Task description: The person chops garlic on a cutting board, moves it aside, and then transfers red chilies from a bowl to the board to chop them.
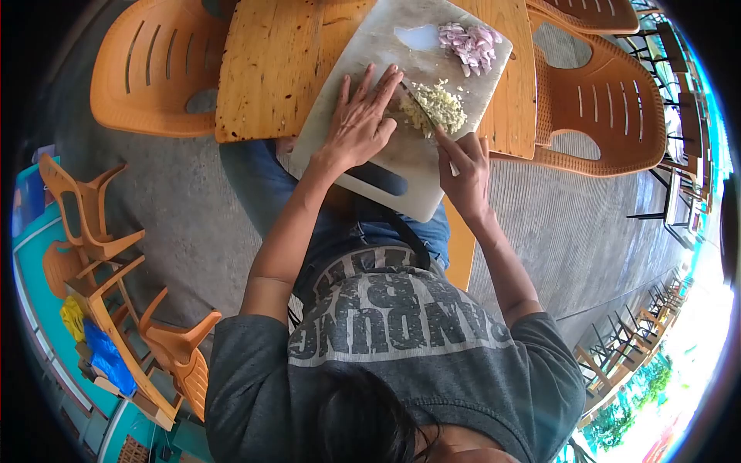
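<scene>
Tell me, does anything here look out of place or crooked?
The white cutting board lies askew on the wooden table, its near corner hanging past the edge over the person's lap. A few garlic bits lie scattered.

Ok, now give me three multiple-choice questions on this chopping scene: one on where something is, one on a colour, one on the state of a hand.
1. Where do the purple slices lie?
A. on the far corner of the cutting board
B. on a chair seat
C. on the floor

2. What colour are the plastic chairs?
A. blue
B. orange
C. white

3. How is the left hand set?
A. closed in a fist
B. hanging off the table
C. flat, fingers spread, over the knife

Answers: 1 A, they sit at the board's far end, beyond the pale chopped pile. 2 B, every chair in view is orange. 3 C, the palm lies open on the blade while the right hand grips the handle.
</scene>
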Motion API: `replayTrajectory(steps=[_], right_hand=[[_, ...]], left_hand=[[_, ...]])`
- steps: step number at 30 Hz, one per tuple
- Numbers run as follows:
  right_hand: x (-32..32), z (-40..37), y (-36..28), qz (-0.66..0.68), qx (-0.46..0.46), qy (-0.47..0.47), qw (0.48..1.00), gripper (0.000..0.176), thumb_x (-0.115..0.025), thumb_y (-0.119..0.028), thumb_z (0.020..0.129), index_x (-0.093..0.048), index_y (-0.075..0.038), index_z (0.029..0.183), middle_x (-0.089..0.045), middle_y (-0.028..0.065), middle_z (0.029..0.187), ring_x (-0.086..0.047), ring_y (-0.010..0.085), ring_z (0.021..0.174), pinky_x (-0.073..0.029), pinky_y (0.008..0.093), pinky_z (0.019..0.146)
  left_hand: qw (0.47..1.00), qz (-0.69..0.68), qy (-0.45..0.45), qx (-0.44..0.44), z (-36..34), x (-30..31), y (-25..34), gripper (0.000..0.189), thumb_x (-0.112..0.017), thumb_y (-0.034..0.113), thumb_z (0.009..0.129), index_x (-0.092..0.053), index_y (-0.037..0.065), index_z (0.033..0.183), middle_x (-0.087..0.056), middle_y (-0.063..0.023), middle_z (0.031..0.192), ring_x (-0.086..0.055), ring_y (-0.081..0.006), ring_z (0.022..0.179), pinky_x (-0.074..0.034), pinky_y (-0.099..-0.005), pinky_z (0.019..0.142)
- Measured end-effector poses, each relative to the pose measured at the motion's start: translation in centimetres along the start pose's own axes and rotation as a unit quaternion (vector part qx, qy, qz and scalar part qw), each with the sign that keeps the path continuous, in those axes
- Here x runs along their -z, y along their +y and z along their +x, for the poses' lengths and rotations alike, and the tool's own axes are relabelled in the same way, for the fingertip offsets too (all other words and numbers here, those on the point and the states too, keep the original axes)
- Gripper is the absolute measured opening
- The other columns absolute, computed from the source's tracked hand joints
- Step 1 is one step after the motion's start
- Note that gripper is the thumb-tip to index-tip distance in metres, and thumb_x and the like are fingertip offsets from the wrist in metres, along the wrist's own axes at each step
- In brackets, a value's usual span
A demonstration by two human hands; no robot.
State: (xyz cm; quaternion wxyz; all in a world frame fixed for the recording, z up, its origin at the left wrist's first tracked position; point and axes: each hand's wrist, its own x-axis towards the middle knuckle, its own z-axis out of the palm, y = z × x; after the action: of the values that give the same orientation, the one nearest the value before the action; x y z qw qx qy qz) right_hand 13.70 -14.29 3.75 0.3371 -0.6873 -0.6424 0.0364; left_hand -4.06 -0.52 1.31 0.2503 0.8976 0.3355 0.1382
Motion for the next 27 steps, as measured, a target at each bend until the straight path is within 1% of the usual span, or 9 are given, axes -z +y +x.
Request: replayTrajectory(steps=[3, 6, 8, 12, 15, 17, 20, 23, 27], right_hand=[[0.8, -0.1, -0.2, -0.003, 0.002, 0.007, 1.000, 0.042, -0.071, 0.005, 0.075, -0.075, -0.012, 0.114, -0.050, 0.0047, 0.077, -0.047, 0.0227, 0.072, -0.043, 0.0346, 0.066], [-0.1, -0.7, 0.1, 0.004, -0.010, 0.011, 1.000, 0.043, -0.071, 0.004, 0.076, -0.075, -0.012, 0.115, -0.049, 0.0042, 0.076, -0.046, 0.0219, 0.072, -0.043, 0.0343, 0.066], [0.0, -0.6, 0.0, 0.002, 0.004, 0.017, 1.000, 0.043, -0.072, 0.004, 0.076, -0.074, -0.012, 0.116, -0.049, 0.0042, 0.076, -0.046, 0.0220, 0.072, -0.043, 0.0346, 0.067], [-0.4, -0.6, 0.6, 0.002, 0.020, 0.005, 1.000, 0.044, -0.070, 0.005, 0.077, -0.073, -0.011, 0.118, -0.049, 0.0047, 0.076, -0.047, 0.0229, 0.072, -0.042, 0.0346, 0.067], [0.1, -0.5, -0.6, 0.000, 0.015, -0.003, 1.000, 0.044, -0.070, 0.006, 0.076, -0.073, -0.011, 0.117, -0.048, 0.0047, 0.075, -0.047, 0.0225, 0.072, -0.042, 0.0346, 0.068], [-0.7, -0.7, 0.4, -0.002, 0.031, 0.013, 0.999, 0.043, -0.072, 0.005, 0.076, -0.074, -0.011, 0.116, -0.048, 0.0038, 0.075, -0.046, 0.0211, 0.070, -0.041, 0.0341, 0.067], [0.1, -0.5, -0.9, -0.005, 0.021, 0.009, 1.000, 0.040, -0.073, 0.004, 0.077, -0.075, -0.011, 0.115, -0.049, 0.0025, 0.075, -0.045, 0.0192, 0.068, -0.041, 0.0327, 0.066], [-0.6, -1.0, 0.1, 0.010, 0.023, 0.011, 1.000, 0.044, -0.072, 0.006, 0.074, -0.073, -0.010, 0.116, -0.047, 0.0040, 0.075, -0.044, 0.0213, 0.070, -0.040, 0.0344, 0.066], [-0.4, -1.2, -0.6, 0.004, 0.029, 0.012, 0.999, 0.044, -0.072, 0.005, 0.074, -0.073, -0.010, 0.116, -0.047, 0.0040, 0.075, -0.044, 0.0214, 0.070, -0.040, 0.0345, 0.065]], left_hand=[[1.000, 0.001, 0.003, -0.005, 0.0, -0.2, -0.1, 0.074, -0.042, 0.015, 0.088, -0.019, 0.014, 0.159, -0.021, -0.0050, 0.165, -0.010, -0.0314, 0.154, -0.002, -0.0535, 0.124], [1.000, 0.005, -0.005, -0.008, 0.0, -0.2, -0.4, 0.075, -0.042, 0.014, 0.088, -0.019, 0.013, 0.159, -0.020, -0.0053, 0.165, -0.010, -0.0316, 0.154, -0.003, -0.0533, 0.124], [1.000, 0.000, -0.005, -0.005, -0.1, -0.1, -0.4, 0.075, -0.042, 0.014, 0.088, -0.019, 0.013, 0.159, -0.020, -0.0053, 0.165, -0.010, -0.0318, 0.154, -0.003, -0.0532, 0.124], [1.000, -0.005, 0.004, -0.016, 0.2, 0.0, -0.5, 0.075, -0.042, 0.012, 0.087, -0.019, 0.013, 0.159, -0.020, -0.0051, 0.166, -0.009, -0.0321, 0.154, -0.003, -0.0533, 0.124], [1.000, -0.013, 0.009, -0.013, 0.0, 0.2, -0.7, 0.076, -0.043, 0.011, 0.087, -0.019, 0.013, 0.159, -0.020, -0.0052, 0.165, -0.008, -0.0323, 0.154, -0.003, -0.0533, 0.124], [1.000, -0.020, 0.009, -0.020, 0.3, 0.1, -0.5, 0.076, -0.043, 0.011, 0.087, -0.019, 0.014, 0.158, -0.020, -0.0051, 0.166, -0.008, -0.0323, 0.154, -0.003, -0.0532, 0.124], [1.000, -0.023, 0.000, -0.017, -0.2, 0.4, -0.7, 0.075, -0.043, 0.010, 0.086, -0.020, 0.014, 0.158, -0.020, -0.0046, 0.166, -0.007, -0.0323, 0.154, -0.003, -0.0532, 0.124], [0.999, -0.035, -0.001, -0.021, 0.2, 0.3, -0.6, 0.075, -0.043, 0.009, 0.086, -0.021, 0.015, 0.157, -0.020, -0.0042, 0.166, -0.007, -0.0321, 0.154, -0.003, -0.0532, 0.124], [0.999, -0.034, -0.013, -0.021, -0.2, 0.6, -0.9, 0.074, -0.043, 0.008, 0.087, -0.022, 0.015, 0.157, -0.021, -0.0041, 0.165, -0.007, -0.0323, 0.154, -0.004, -0.0528, 0.125]])
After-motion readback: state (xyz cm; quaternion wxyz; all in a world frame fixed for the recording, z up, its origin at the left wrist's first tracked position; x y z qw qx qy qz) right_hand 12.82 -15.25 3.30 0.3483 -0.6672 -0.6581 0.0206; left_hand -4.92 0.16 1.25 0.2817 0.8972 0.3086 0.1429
